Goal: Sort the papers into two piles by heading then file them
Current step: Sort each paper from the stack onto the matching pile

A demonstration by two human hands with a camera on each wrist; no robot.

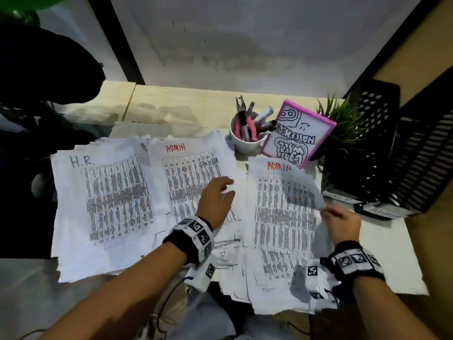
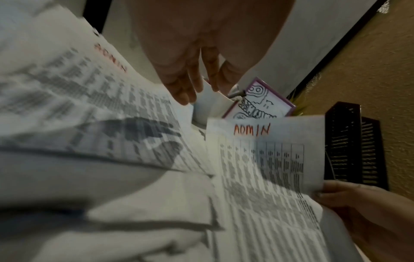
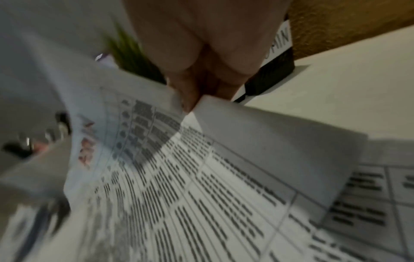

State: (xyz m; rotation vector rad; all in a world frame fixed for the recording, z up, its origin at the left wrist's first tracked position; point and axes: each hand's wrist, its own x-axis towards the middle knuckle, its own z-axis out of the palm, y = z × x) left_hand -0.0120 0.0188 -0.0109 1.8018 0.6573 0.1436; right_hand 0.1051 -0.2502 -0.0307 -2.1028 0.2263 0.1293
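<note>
From the head view I see my right hand [image 1: 342,223] pinching the right edge of an ADMIN sheet [image 1: 284,212] atop the unsorted stack at the desk's [image 1: 382,253] front right; its long axis runs front to back, heading toward the rear edge. My left hand [image 1: 215,200] hovers, fingers relaxed, over the middle ADMIN pile [image 1: 193,182]; the H.R. pile [image 1: 110,197] lies left. Sorting is under way, I judge.

Left wrist: fingers [image 2: 179,85] loose, empty.

Right wrist: thumb and fingers [image 3: 190,95] nip the lifted edge. Next, carry it left onto the matching pile.
</note>
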